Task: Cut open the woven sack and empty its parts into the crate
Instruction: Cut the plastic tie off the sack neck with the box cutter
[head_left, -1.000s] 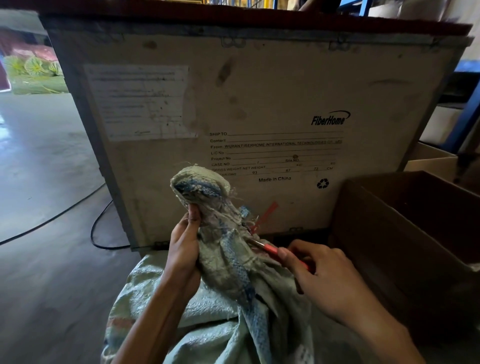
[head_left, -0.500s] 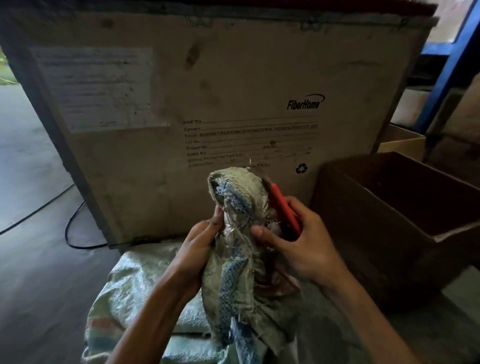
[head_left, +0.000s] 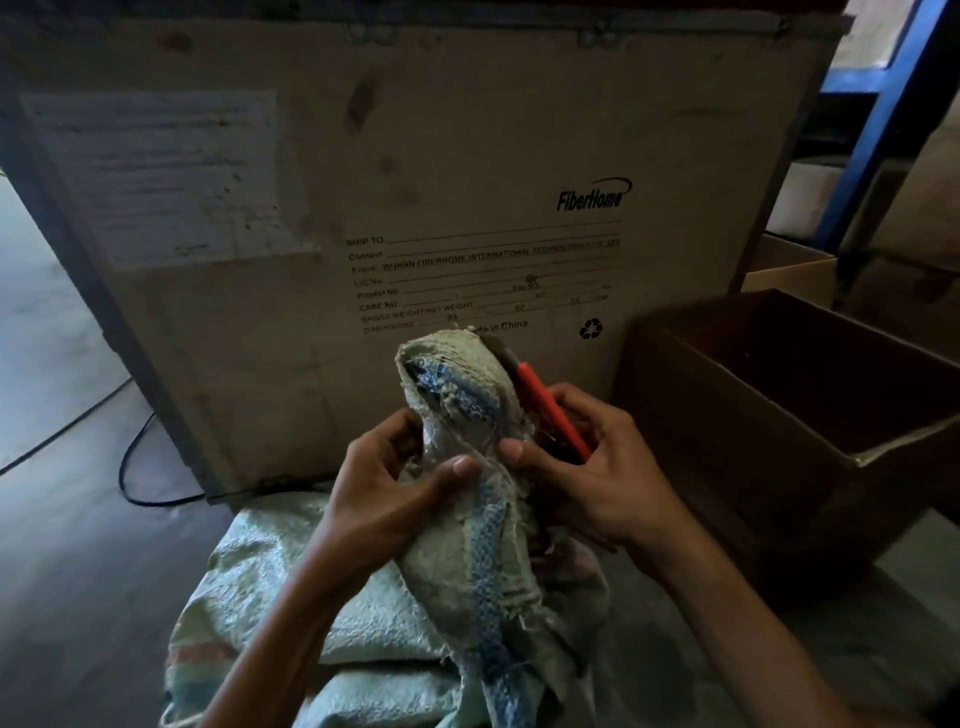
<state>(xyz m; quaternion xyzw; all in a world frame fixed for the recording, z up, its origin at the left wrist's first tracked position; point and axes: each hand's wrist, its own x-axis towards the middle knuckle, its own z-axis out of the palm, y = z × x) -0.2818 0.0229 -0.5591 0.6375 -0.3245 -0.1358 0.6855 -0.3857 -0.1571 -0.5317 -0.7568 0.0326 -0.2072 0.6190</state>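
A pale green woven sack (head_left: 291, 613) with a blue stripe lies on the floor in front of me. Its gathered neck (head_left: 457, 395) stands upright between my hands. My left hand (head_left: 384, 499) grips the neck from the left, thumb across the front. My right hand (head_left: 587, 467) presses on the neck from the right and holds a red-handled cutter (head_left: 550, 410), its blade end pointing up behind the top of the neck. A large plywood crate (head_left: 415, 171) with FiberHome print stands right behind the sack.
An open brown cardboard box (head_left: 789, 415) sits on the floor to my right. A black cable (head_left: 130, 467) loops over the grey floor at the crate's left corner. A blue rack post (head_left: 878, 119) and more boxes stand at the far right.
My right hand turned the cutter from pointing into the neck's side to standing upright behind it. My left thumb moved across the front. The view shifted left and closer.
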